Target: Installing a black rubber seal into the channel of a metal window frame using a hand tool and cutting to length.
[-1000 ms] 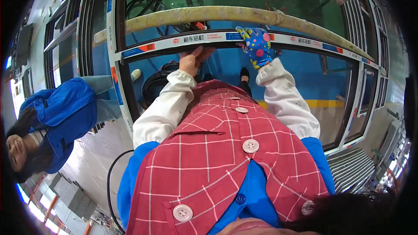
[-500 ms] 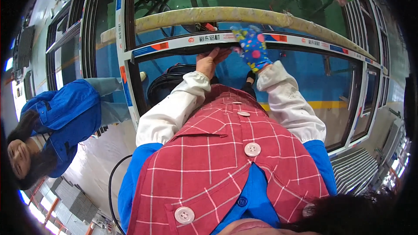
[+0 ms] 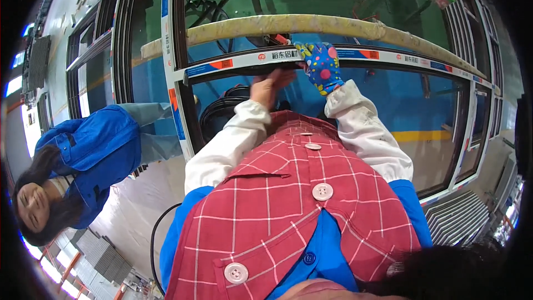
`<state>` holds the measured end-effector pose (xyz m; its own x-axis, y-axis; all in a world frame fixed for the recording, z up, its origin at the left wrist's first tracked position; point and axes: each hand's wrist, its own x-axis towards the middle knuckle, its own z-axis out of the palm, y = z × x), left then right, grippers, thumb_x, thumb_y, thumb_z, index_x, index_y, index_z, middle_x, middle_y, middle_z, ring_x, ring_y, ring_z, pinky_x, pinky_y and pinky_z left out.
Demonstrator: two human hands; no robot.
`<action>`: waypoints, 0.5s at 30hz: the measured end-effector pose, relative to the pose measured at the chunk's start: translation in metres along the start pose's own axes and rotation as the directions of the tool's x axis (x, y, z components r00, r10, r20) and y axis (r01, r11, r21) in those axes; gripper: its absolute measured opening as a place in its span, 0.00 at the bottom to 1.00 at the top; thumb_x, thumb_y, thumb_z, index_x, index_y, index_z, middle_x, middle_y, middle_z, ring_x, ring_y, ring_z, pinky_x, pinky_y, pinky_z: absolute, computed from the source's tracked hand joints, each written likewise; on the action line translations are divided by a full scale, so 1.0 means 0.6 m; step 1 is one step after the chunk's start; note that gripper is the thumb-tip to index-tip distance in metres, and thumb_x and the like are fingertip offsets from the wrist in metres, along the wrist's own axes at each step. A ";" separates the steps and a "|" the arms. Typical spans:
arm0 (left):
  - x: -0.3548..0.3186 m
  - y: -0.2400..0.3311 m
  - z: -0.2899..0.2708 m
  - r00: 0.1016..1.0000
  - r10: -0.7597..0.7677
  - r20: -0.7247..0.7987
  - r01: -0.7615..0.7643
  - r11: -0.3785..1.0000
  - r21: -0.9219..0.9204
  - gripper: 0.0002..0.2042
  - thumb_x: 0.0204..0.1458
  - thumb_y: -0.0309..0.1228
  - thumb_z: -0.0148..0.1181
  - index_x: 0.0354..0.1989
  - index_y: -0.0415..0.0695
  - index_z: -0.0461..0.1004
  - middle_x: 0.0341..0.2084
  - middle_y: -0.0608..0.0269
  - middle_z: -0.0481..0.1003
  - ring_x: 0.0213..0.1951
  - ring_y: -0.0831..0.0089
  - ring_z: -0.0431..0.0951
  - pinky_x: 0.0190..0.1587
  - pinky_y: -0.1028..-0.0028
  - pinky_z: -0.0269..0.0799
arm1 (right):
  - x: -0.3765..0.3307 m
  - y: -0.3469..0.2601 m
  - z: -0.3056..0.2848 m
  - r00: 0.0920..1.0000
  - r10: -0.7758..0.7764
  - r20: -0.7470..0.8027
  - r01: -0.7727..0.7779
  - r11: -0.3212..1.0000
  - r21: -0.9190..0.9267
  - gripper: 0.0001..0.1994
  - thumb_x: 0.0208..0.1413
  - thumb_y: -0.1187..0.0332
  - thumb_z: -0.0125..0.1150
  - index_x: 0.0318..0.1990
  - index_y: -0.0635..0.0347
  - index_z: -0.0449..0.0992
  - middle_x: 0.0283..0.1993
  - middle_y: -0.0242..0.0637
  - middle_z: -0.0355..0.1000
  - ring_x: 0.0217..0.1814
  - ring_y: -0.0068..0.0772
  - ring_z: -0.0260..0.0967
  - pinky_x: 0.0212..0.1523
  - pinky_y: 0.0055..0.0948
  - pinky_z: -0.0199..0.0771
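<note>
From my station I see the big frame [image 3: 236,62] stretching to both sides of the gloved right hand [image 3: 320,69], whose fingers pinch its rail. Beyond them runs a yellowish bar [image 3: 277,24]. Left of the bare left hand's [image 3: 267,86] blurred, outstretched fingers lies black cable [image 3: 217,108].

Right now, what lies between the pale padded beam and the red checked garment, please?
In the head view, a white-faced frame rail, the gloved right hand and the left hand lie between the beam and the garment, above blue floor.
</note>
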<state>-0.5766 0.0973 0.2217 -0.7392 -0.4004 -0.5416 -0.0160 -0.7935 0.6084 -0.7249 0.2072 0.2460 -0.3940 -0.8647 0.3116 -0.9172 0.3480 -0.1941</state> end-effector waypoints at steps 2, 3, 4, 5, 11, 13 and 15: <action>-0.006 0.018 -0.026 0.997 -0.017 -0.080 0.018 1.000 0.009 0.16 0.56 0.23 0.50 0.52 0.32 0.63 0.42 0.41 0.73 0.43 0.51 0.76 0.44 0.62 0.76 | 0.008 -0.009 0.010 0.987 -0.107 -0.124 0.117 0.990 0.081 0.24 0.44 0.63 0.59 0.53 0.54 0.70 0.44 0.38 0.71 0.41 0.40 0.67 0.39 0.39 0.65; -0.008 0.024 -0.036 1.000 0.014 0.022 -0.013 1.000 -0.014 0.16 0.56 0.23 0.50 0.52 0.32 0.63 0.42 0.41 0.73 0.43 0.51 0.76 0.44 0.62 0.76 | 0.009 -0.015 0.014 0.980 -0.152 -0.129 0.166 0.980 0.113 0.24 0.44 0.63 0.59 0.53 0.54 0.70 0.44 0.38 0.71 0.40 0.41 0.67 0.39 0.39 0.65; -0.008 0.026 -0.043 0.995 0.042 0.094 -0.038 0.999 -0.038 0.16 0.56 0.24 0.50 0.52 0.31 0.63 0.42 0.41 0.73 0.43 0.51 0.76 0.44 0.62 0.76 | 0.014 -0.021 0.020 0.985 -0.156 -0.078 0.163 0.983 0.085 0.25 0.44 0.63 0.60 0.54 0.53 0.70 0.44 0.38 0.70 0.40 0.41 0.67 0.39 0.38 0.66; -0.006 0.027 -0.049 0.978 0.087 0.189 -0.073 0.994 -0.081 0.16 0.56 0.24 0.50 0.52 0.31 0.63 0.42 0.41 0.73 0.43 0.51 0.76 0.44 0.62 0.76 | 0.015 -0.027 0.023 0.990 -0.101 -0.101 0.112 0.987 0.112 0.25 0.43 0.63 0.60 0.54 0.53 0.70 0.44 0.38 0.70 0.40 0.41 0.67 0.39 0.38 0.66; 0.014 0.016 -0.056 0.989 0.076 0.127 -0.077 0.997 0.008 0.16 0.56 0.26 0.52 0.52 0.33 0.64 0.42 0.43 0.74 0.43 0.54 0.77 0.45 0.63 0.76 | 0.022 -0.050 0.018 0.984 -0.164 -0.067 0.166 0.986 0.021 0.32 0.42 0.66 0.60 0.60 0.52 0.63 0.51 0.39 0.68 0.50 0.41 0.66 0.46 0.37 0.66; 0.009 0.024 -0.058 0.984 0.061 0.168 -0.065 0.998 0.015 0.16 0.55 0.25 0.52 0.52 0.33 0.65 0.42 0.44 0.74 0.43 0.54 0.77 0.45 0.63 0.75 | 0.029 -0.049 0.011 0.982 -0.177 0.066 0.173 0.983 0.058 0.34 0.42 0.67 0.59 0.62 0.53 0.59 0.52 0.39 0.67 0.54 0.41 0.64 0.48 0.37 0.66; -0.005 0.044 -0.057 0.979 -0.017 0.204 0.008 0.999 0.044 0.16 0.55 0.24 0.52 0.52 0.33 0.65 0.42 0.46 0.74 0.42 0.54 0.77 0.45 0.63 0.75 | 0.038 -0.043 0.007 0.963 -0.226 0.147 0.216 0.973 0.078 0.35 0.42 0.68 0.58 0.63 0.54 0.57 0.53 0.38 0.67 0.55 0.42 0.63 0.48 0.37 0.66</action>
<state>-0.5517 0.0620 0.2193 -0.8605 -0.2849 -0.4224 -0.0518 -0.7758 0.6289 -0.7098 0.1769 0.2545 -0.1635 -0.9645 0.2075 -0.9733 0.1233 -0.1938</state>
